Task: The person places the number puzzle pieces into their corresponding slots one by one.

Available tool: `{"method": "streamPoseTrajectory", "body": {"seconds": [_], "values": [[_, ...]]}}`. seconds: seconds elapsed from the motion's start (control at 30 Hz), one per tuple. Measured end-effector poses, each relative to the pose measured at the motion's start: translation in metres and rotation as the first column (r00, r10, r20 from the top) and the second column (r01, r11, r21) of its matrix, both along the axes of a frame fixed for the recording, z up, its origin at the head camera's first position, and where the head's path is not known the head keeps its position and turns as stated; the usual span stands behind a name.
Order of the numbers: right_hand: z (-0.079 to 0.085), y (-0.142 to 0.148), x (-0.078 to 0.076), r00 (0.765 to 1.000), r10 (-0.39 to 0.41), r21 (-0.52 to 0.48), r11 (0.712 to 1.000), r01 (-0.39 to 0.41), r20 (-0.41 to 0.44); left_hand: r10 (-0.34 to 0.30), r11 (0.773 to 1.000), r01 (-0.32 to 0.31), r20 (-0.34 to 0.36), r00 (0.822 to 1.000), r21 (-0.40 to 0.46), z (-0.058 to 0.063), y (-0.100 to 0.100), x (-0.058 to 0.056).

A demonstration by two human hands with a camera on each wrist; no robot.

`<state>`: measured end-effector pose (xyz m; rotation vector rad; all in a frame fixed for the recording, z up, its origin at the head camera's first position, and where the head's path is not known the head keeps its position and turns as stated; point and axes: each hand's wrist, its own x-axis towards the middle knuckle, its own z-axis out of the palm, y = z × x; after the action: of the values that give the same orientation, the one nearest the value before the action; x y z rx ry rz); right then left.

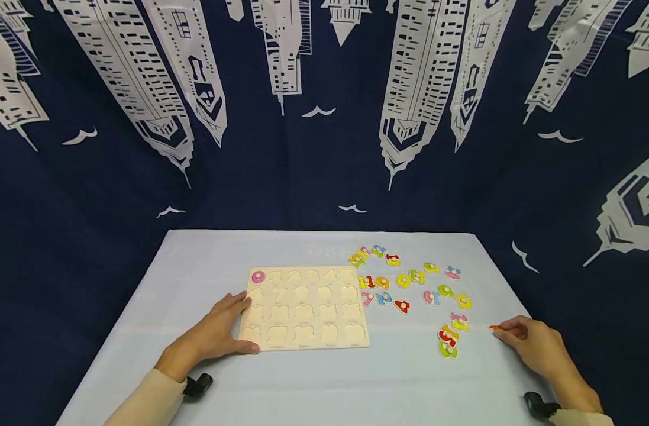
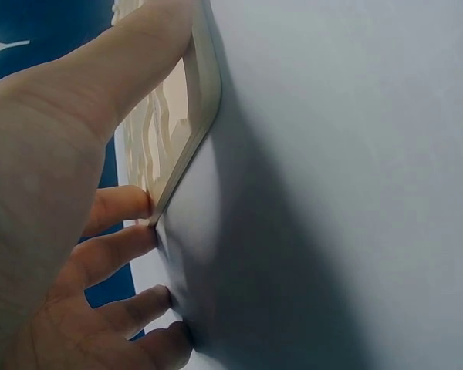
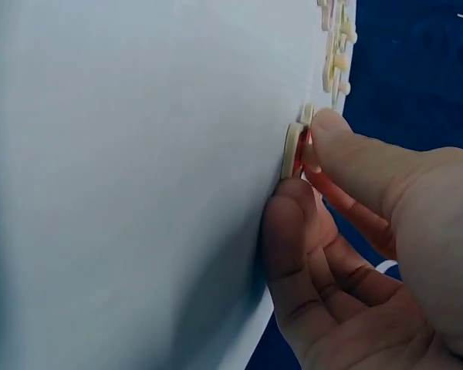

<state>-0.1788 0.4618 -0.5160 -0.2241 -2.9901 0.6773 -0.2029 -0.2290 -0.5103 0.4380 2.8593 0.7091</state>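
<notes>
A pale wooden puzzle board (image 1: 315, 299) with rows of shallow recesses lies flat on the table. One round pink piece (image 1: 258, 277) fills its far-left recess. My left hand (image 1: 215, 329) rests at the near-left corner of the board, thumb along the front edge and spread fingers by the left side; the left wrist view shows fingertips at the board's edge and on the tabletop. Out to the right, my right hand (image 1: 534, 346) pinches a small red-orange puzzle piece (image 3: 298, 151) between thumb and fingers, low over the table. Its shape is mostly hidden by the fingers.
Several colourful knobbed letter pieces lie scattered right of the board, among them a red piece (image 1: 402, 306), a green piece (image 1: 448, 349) and a pink-and-yellow piece (image 1: 459, 322). The white table (image 1: 303, 387) ends against a dark blue cloth (image 1: 287, 165) printed with buildings.
</notes>
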Motion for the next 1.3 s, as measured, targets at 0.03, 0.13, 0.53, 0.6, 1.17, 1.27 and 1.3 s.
{"method": "streamPoseTrajectory", "body": {"seconds": [0.03, 0.13, 0.53, 0.6, 1.17, 1.27, 1.3], "values": [[-0.002, -0.001, 0.000, 1.000, -0.003, -0.002, 1.000, 0.003, -0.003, 0.001, 1.000, -0.001, 0.003, 1.000, 0.001, -0.001, 0.000, 0.000], [-0.007, -0.003, 0.000, 0.999, 0.005, 0.002, 1.000, -0.005, -0.041, -0.003, 1.000, 0.003, 0.002, 1.000, 0.003, -0.003, -0.001, 0.001], [0.002, -0.039, -0.013, 0.973, 0.049, 0.061, 0.997, -0.036, -0.227, -0.006, 1.000, 0.006, -0.017, 1.000, -0.016, -0.001, 0.000, 0.000], [0.006, -0.050, -0.016, 0.963, 0.050, 0.057, 0.998, -0.036, -0.264, -0.005, 1.000, 0.005, -0.013, 1.000, -0.026, -0.001, 0.000, 0.000], [0.030, -0.154, -0.045, 0.875, 0.252, -0.054, 0.952, -0.301, -0.414, 0.013, 0.999, -0.013, -0.005, 1.000, -0.041, 0.000, 0.003, -0.001], [0.032, -0.170, -0.054, 0.857, 0.298, -0.070, 0.931, -0.358, -0.421, 0.015, 0.999, -0.015, -0.009, 1.000, -0.042, 0.001, 0.002, 0.000], [0.032, -0.176, -0.056, 0.852, 0.310, -0.071, 0.926, -0.372, -0.421, 0.012, 0.999, -0.013, -0.009, 1.000, -0.041, 0.002, 0.002, 0.000]]}}
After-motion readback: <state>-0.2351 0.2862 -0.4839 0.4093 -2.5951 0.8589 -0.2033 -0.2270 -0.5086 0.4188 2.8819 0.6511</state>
